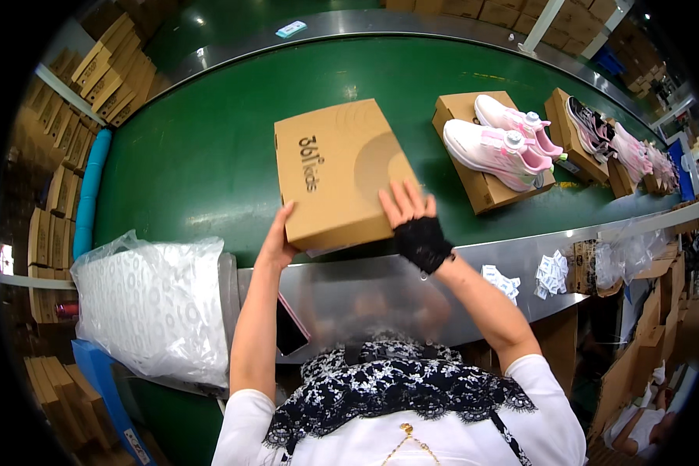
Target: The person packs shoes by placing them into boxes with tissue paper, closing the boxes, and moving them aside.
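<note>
A closed brown cardboard shoebox (334, 171) with dark lettering on its lid is in front of me, over the green belt. My left hand (276, 242) grips its near left corner, thumb up along the side and the other fingers partly hidden. On the lid's near right part, my right hand (418, 225) lies flat with fingers spread, wearing a black fingerless glove. To the right, a pair of white and pink sneakers (489, 151) rests on another shoebox (474, 190).
More boxes topped with shoes (590, 132) line the belt (186, 163) at right. White paper slips (551, 274) and a phone (291, 326) lie on the metal ledge (349, 303). A plastic-wrapped stack of patterned paper (155, 303) is at left, near stacked boxes (113, 78).
</note>
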